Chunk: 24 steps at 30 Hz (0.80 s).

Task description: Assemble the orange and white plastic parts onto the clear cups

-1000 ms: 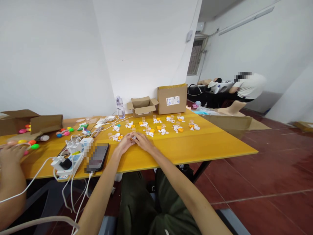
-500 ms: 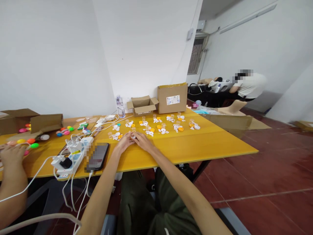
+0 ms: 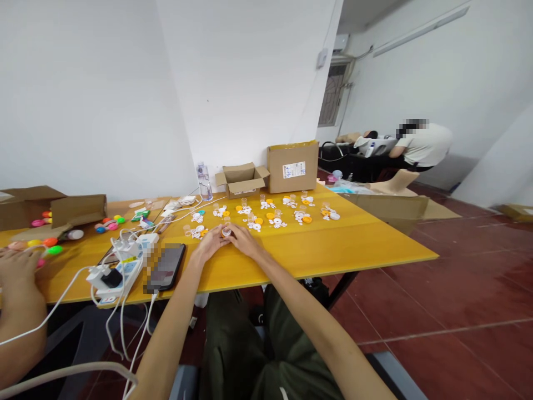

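Observation:
Between my two hands is a small round white and orange plastic piece [image 3: 226, 233], partly covered by fingers. My left hand [image 3: 210, 242] wraps round its left side, and my right hand [image 3: 242, 240] closes on it from the right. Both hands sit low over the yellow table [image 3: 316, 250]. Just beyond them lie several small groups of parts: white discs [image 3: 257, 225], orange discs [image 3: 307, 219] and clear little cups [image 3: 278, 213]. One teal disc [image 3: 201, 212] lies in the group up and left of my left hand.
Left of my arm lie a phone [image 3: 166, 266] and a power strip [image 3: 129, 269] with trailing white cables. Cardboard boxes [image 3: 292, 166] and a clear bottle [image 3: 204, 180] stand along the wall. At far left another person's hand [image 3: 16, 264] is by colourful balls [image 3: 50, 242].
My hands stay in nearly the same place, with the white top of the piece showing a little more. The other person's hand at left has shifted slightly.

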Available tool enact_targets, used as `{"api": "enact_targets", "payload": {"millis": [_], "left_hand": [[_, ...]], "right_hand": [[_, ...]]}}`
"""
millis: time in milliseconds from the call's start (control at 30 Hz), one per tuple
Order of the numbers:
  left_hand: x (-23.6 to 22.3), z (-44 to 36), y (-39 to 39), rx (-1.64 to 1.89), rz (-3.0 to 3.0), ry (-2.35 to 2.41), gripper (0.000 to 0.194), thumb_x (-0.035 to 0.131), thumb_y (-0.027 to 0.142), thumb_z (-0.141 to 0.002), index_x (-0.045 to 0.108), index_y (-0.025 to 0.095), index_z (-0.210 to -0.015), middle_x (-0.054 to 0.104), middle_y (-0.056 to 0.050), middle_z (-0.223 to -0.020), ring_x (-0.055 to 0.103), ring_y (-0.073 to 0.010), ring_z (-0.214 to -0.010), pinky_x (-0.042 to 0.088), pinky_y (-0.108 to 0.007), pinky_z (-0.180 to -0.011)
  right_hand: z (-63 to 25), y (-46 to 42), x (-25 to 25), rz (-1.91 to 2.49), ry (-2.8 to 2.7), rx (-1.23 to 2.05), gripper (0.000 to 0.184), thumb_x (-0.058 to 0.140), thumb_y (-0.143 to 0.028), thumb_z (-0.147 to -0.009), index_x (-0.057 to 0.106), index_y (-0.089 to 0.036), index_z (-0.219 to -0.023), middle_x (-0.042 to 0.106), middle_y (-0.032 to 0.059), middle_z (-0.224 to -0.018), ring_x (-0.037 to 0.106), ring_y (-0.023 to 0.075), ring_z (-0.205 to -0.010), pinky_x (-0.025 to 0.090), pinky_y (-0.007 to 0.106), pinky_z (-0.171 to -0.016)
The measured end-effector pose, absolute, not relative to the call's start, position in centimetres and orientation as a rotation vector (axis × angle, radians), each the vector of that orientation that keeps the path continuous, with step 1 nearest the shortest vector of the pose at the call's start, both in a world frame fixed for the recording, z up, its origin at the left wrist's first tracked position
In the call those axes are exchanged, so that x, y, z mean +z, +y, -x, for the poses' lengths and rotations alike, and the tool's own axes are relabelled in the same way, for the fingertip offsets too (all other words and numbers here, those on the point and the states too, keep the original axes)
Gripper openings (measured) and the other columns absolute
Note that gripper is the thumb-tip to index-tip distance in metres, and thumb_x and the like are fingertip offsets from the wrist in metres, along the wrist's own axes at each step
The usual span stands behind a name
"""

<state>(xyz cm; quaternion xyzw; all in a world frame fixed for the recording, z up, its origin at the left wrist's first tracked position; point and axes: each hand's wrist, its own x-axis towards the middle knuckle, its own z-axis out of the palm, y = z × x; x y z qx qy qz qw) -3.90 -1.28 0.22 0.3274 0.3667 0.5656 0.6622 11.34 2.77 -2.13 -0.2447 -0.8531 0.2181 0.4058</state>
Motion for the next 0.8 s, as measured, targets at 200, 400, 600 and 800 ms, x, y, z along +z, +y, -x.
{"api": "enact_targets", "payload": {"millis": [200,400,600,800], "left_hand": [[0.09,4.13,-1.3,1.278,-0.752,0.792,0.008,0.065,0.018,-0.088,0.072,0.015,-0.091,0.07,-0.006,-0.082,0.066,-0.0165,-0.076,0.055,-0.029,-0.078],[0.28,3.77,-1.45,1.271,-0.831,0.82,0.004,0.069,0.019,-0.086,0.071,0.015,-0.087,0.066,-0.002,-0.074,0.063,-0.0136,-0.069,0.053,-0.025,-0.072],[0.07,3.6,-1.49,1.315,-0.773,0.814,0.004,0.071,0.02,-0.084,0.069,0.016,-0.084,0.069,-0.003,-0.077,0.067,-0.0159,-0.076,0.055,-0.027,-0.077],[-0.35,3.67,-1.14,1.31,-0.795,0.842,0.009,0.073,0.026,-0.085,0.069,0.018,-0.084,0.071,-0.004,-0.082,0.069,-0.0173,-0.079,0.056,-0.029,-0.079]], "right_hand": [[-11.31,2.48,-2.02,0.601,-2.162,0.511,0.02,0.056,-0.008,-0.088,0.062,-0.024,-0.097,0.068,0.0035,-0.105,0.063,0.0192,-0.098,0.048,0.031,-0.089],[-11.13,2.7,-2.33,0.608,-2.171,0.466,0.017,0.056,-0.008,-0.088,0.062,-0.024,-0.09,0.067,0.0041,-0.103,0.062,0.0198,-0.098,0.048,0.032,-0.091],[-10.91,2.91,-2.65,0.619,-2.145,0.482,0.016,0.056,-0.008,-0.086,0.06,-0.024,-0.085,0.065,0.0021,-0.095,0.061,0.0191,-0.09,0.048,0.03,-0.085],[-11.02,2.92,-2.4,0.614,-2.106,0.544,0.017,0.053,-0.006,-0.081,0.056,-0.023,-0.081,0.064,0.0014,-0.09,0.059,0.0183,-0.082,0.047,0.028,-0.079]]}}
